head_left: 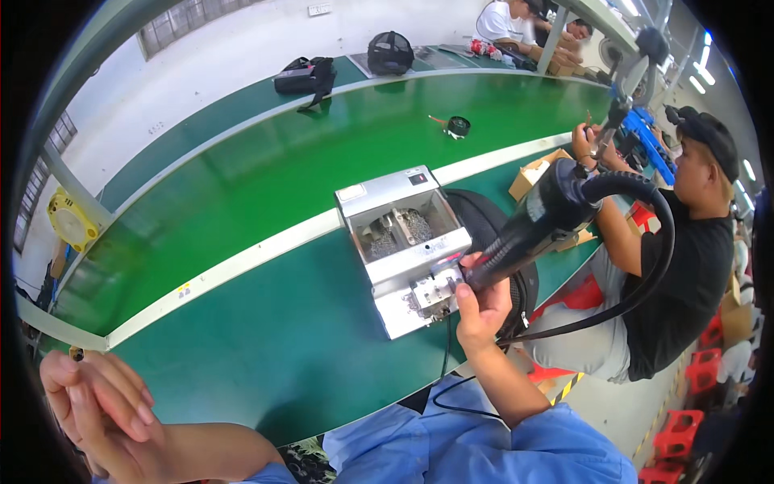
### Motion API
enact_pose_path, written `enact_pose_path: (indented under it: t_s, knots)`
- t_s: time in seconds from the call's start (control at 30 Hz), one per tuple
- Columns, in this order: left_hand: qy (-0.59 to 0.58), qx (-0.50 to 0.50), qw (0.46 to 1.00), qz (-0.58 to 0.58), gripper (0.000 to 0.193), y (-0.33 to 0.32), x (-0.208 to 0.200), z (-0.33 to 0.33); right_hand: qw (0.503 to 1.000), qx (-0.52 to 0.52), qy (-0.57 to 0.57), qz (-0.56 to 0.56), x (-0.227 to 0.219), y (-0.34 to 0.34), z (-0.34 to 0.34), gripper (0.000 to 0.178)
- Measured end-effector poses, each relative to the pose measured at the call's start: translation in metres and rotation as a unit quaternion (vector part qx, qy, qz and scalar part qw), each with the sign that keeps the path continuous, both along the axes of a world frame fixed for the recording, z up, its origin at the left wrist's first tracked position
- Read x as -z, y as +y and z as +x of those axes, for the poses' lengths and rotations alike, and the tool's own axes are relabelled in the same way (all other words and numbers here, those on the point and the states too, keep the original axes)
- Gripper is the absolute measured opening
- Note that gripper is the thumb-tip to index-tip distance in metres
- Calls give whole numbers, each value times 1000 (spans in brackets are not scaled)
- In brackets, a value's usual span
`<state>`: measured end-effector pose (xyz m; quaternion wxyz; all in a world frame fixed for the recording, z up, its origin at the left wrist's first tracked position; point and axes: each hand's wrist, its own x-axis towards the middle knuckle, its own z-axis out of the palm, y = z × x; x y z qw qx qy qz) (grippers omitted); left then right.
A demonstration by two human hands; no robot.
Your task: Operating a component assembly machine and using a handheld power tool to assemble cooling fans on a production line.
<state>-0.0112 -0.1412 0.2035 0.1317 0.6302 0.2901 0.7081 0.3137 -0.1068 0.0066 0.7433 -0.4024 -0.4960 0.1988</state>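
Observation:
My right hand [485, 310] is wrapped round the lower end of a thick black electric screwdriver [528, 222], which leans down to the left. Its tip points at the front of a silver screw feeder [403, 250] and is partly hidden by my fingers. Loose small screws [401, 232] fill the feeder's open-topped bin. Off to the lower left, beyond the bench's near edge, my left hand [101, 411] is raised with its fingers curled. A tiny dark and brass-coloured thing shows at its fingertips, too small to name.
A black corrugated hose [671, 242] loops from the screwdriver's top. Behind the feeder lies a black bag [484, 214]; an opened cardboard box [536, 173] stands beyond. A tape-like black roll [458, 126] rests on the green conveyor belt [322, 153]. A co-worker [677, 266] sits close on the right.

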Motion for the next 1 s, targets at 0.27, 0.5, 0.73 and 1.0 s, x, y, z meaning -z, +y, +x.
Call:
enact_pose_path:
  t_s: [0.27,0.5,0.73,1.0]
  knots:
    - [33,31,999,-15,20,-1,2,-7,1000,19,12,-2,-5,-1,-2,33]
    - [34,32,999,-14,20,-4,2,-6,999,35,-14,38,-5,-2,2,26]
    - [15,27,999,-21,22,-2,2,-9,995,10,-63,79,3,-2,6,32]
    - [39,44,998,-14,23,1,2,-12,995,-20,-50,81,10,-2,3,45]
